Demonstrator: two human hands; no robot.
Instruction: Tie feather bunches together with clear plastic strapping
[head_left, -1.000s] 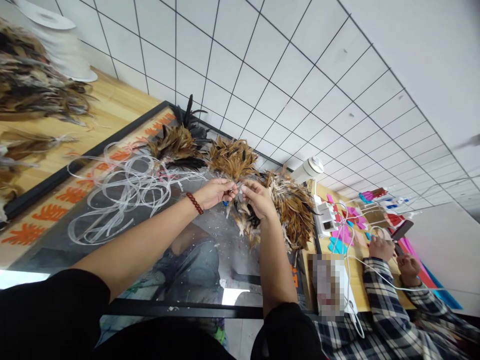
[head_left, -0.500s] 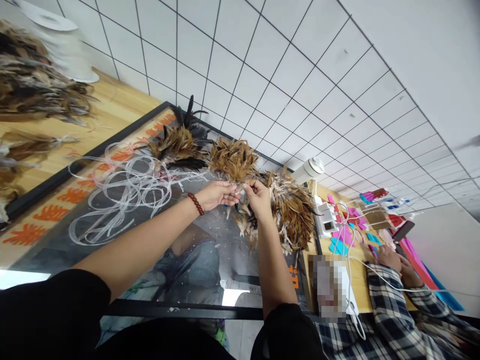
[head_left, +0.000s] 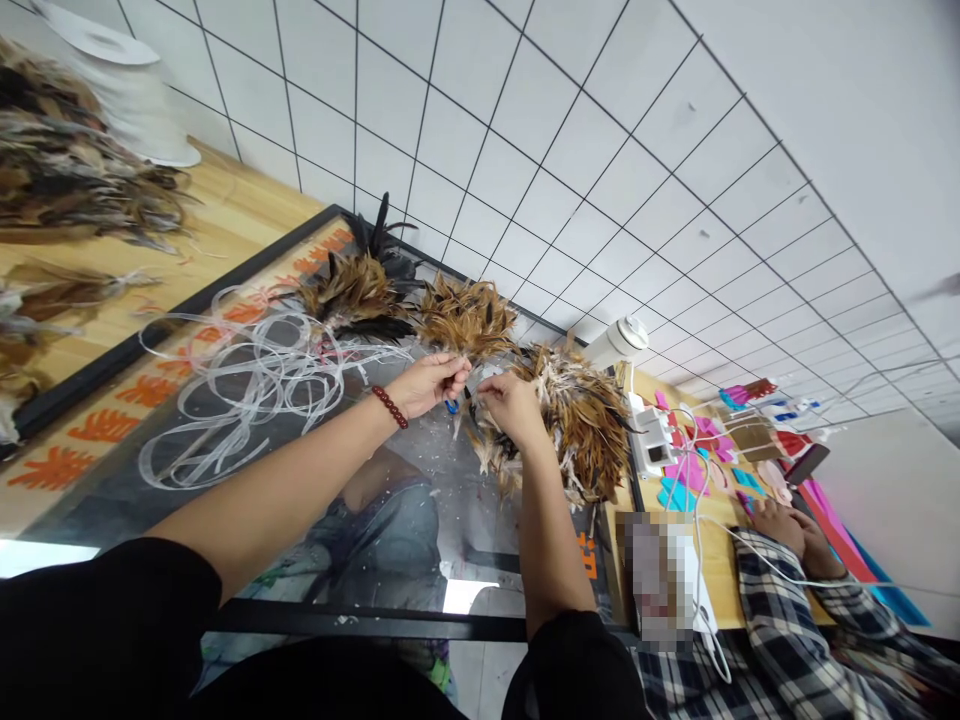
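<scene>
My left hand (head_left: 433, 384), with a dark red beaded bracelet (head_left: 390, 406) on its wrist, is closed in a pinch over the middle of the glass-topped table (head_left: 360, 590). What it holds is too small to make out. My right hand (head_left: 513, 408) is a short gap to the right, thumb and fingers pressed together, their contents also unclear. A small blue item (head_left: 451, 406) shows just below my left fingers. Behind the hands lies a bundle of brown feathers (head_left: 469, 318). A bigger pile of brown and white feathers (head_left: 581, 420) rests beside my right hand.
Loops of clear plastic strip (head_left: 262, 370) cover the table's left part. Brown and black feathers (head_left: 356, 290) lie at the back, more feathers (head_left: 75, 170) and a white spool (head_left: 120, 90) far left. A white bottle (head_left: 619, 340) stands behind. At right are cables and a co-worker's hands (head_left: 787, 530).
My hands, close together before, are now apart. The right has dropped slightly and turned, and the left fingers have curled more tightly. The blue item below the left hand shows more.
</scene>
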